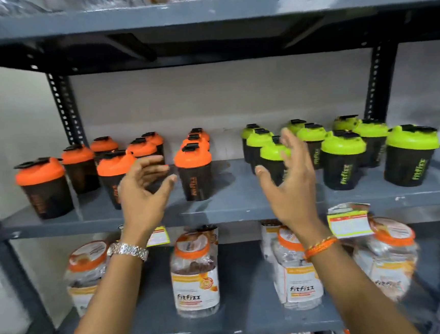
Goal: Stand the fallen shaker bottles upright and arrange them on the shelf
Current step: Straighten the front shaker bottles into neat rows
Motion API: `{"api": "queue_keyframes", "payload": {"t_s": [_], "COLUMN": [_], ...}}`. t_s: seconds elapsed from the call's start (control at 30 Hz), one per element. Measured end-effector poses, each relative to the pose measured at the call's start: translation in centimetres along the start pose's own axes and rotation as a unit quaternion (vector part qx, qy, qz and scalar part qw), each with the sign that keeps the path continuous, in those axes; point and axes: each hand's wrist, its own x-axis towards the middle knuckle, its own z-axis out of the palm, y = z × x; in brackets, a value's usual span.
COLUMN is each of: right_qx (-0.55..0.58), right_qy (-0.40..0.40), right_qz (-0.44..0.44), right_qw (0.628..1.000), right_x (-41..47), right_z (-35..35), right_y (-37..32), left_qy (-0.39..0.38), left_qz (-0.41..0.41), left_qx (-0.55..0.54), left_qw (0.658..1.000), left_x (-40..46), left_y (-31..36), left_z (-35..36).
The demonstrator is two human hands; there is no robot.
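Grey metal shelf (238, 205), pale wall behind. Head view: orange-lidded shakers (193, 169) stand left, green-lidded shakers (343, 158) right, all upright, long axes vertical; none seen lying down. Left hand (143, 195) and right hand (291, 184) hover before the front row, each grip spread apart, holding nothing. Nearest: an orange shaker just right of left hand; a green one behind right fingers (291, 144).

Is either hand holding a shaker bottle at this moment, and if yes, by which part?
Nothing is held. The left hand and right hand are both open, in front of the upright bottles.
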Motion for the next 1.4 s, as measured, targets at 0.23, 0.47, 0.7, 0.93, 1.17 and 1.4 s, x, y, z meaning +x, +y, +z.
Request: {"api": "queue_keyframes", "payload": {"t_s": [0.23,0.47,0.7,0.93,1.17,1.4], "right_qx": [0.078,0.03,0.002,0.012,0.025,0.0], "right_qy": [-0.231,-0.328,-0.337,-0.319,-0.306,-0.296], "right_qz": [0.218,0.246,0.265,0.27,0.266,0.272], "right_qw": [0.945,0.912,0.904,0.908,0.914,0.916], "right_x": [-0.1,1.3,1.6,1.6,1.0,0.9], "right_z": [10.0,11.9,12.6,13.5,12.4,12.3], "right_y": [0.2,2.0,1.2,0.7,1.1,1.0], "left_qy": [0.168,-0.2,-0.334,-0.337,-0.345,-0.348], "left_qz": [-0.041,-0.24,-0.196,-0.176,-0.176,-0.173], "left_qx": [0.06,0.116,0.093,0.089,0.082,0.081], "left_qw": [0.983,0.943,0.917,0.921,0.918,0.918], "left_x": [3.3,7.5,8.9,8.8,8.7,8.6], "left_y": [-5.8,-11.1,-11.6,-12.1,-12.1,-11.9], "left_z": [-10.6,-13.8,-12.9,-12.9,-13.1,-13.0]}}
